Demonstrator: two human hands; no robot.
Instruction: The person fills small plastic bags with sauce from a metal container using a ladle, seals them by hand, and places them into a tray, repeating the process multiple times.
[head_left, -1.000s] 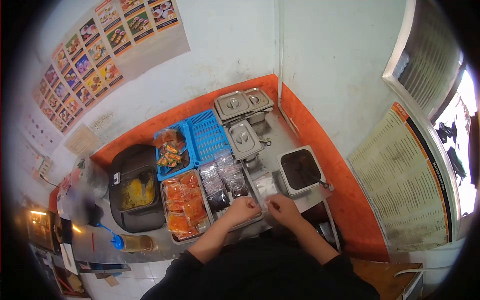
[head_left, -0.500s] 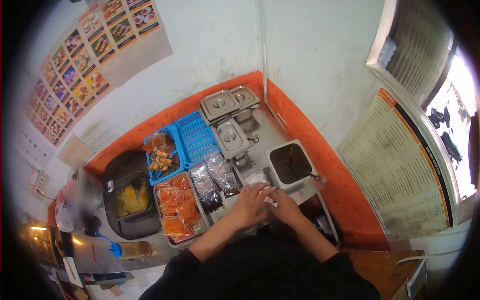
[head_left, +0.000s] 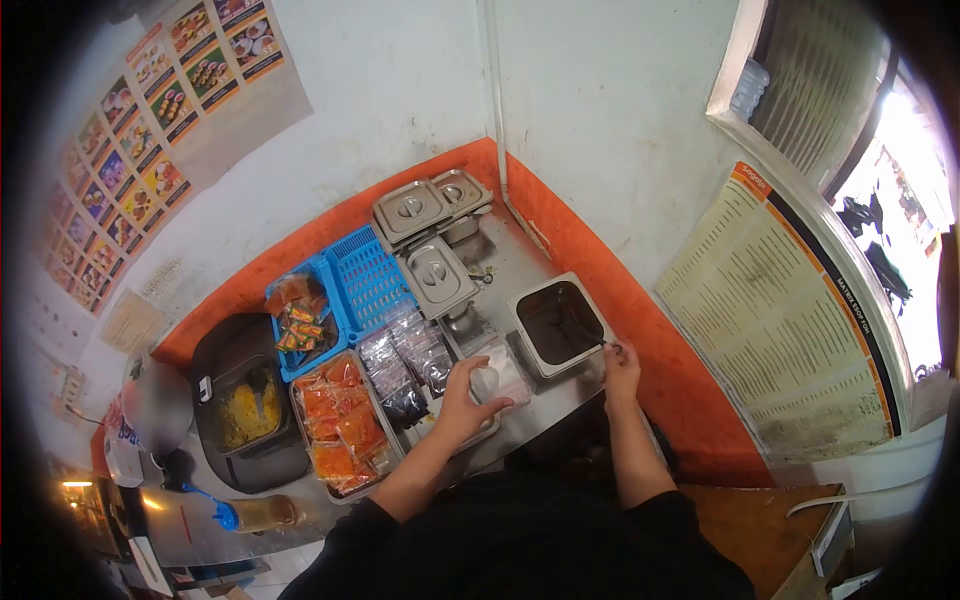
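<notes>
My left hand [head_left: 462, 408] is curved around a small clear plastic bag [head_left: 486, 382], its thumb and fingers apart with the film between them. Just beyond it lies a stack of clear bags [head_left: 515, 384]. The fingers of my right hand [head_left: 621, 372] are closed on the end of a dark ladle handle [head_left: 598, 341]. That ladle leans into a deep steel container [head_left: 519, 303] of dark brown sauce, which hides its bowl. Left of my left hand, filled dark sauce packets [head_left: 403, 398] lie in rows.
Orange sauce packets fill a steel tray [head_left: 346, 492]. Blue baskets [head_left: 368, 268] and lidded steel pans [head_left: 440, 275] stand behind. A black tray [head_left: 248, 440] with yellow food and a blue-capped bottle [head_left: 262, 514] are at left. An orange-and-white wall borders the counter.
My hands have separated: the left moved slightly left with the bag, and the right reached right and took hold of the ladle handle. The view shifted a little.
</notes>
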